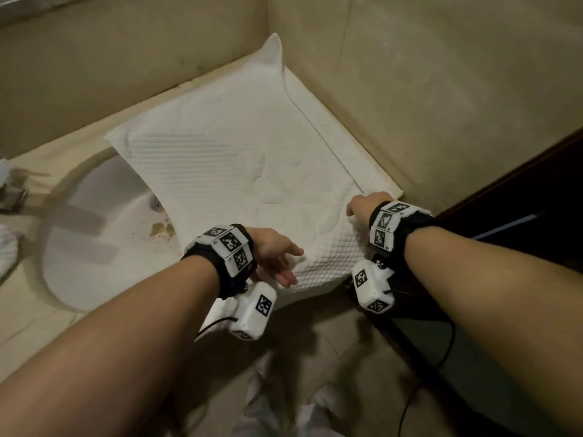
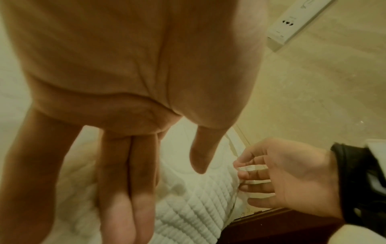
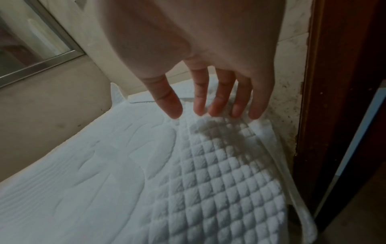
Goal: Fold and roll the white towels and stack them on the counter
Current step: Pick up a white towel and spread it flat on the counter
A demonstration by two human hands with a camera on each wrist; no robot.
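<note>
Wash basin (image 1: 94, 222): sunk in the worktop (image 1: 41, 298) at left, stained near its right rim; the towel's left edge overhangs it

White towel (image 1: 239, 171): one waffle-textured piece spread flat on the worktop, filling the corner between two walls, far corner turned up against the wall, near edge draped over the worktop front; no roll started, no stack of rolled towels in view

Left hand (image 1: 277, 257): over the near-left corner of the towel, fingers (image 2: 125, 189) straight and together, thumb apart, holding nothing

Right hand (image 1: 362, 205): at the near-right edge of the towel beside a dark wooden frame (image 3: 334, 99); fingers (image 3: 219, 99) loosely extended, tips touching the cloth, nothing gripped

Step in hand, as judged: laying out and smoothing, first fold not yet made

Next move, as judged: both hands need to pinch the near edge at its corners and carry it evenly toward the far side, keeping the edges aligned
</note>
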